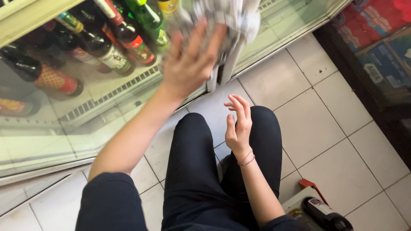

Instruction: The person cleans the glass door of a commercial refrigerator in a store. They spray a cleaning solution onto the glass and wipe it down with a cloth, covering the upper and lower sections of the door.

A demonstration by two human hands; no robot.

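— Where is the crumpled grey-and-white cloth (pixel 227 17) relative to the person's hands?

— At the top centre of the frame, flat against the glass door of the bottle cooler (pixel 107 90). The left hand (pixel 188 64) presses on it from below, fingers (pixel 205 40) spread and pointing up and to the right.

— And the right hand (pixel 238 126)?

— It hangs well apart, lower in the middle of the frame above the black trousers (pixel 197 171), empty, fingers loosely extended and close together. The left hand is plainly the nearer one; the cloth bunches upward past its fingertips.
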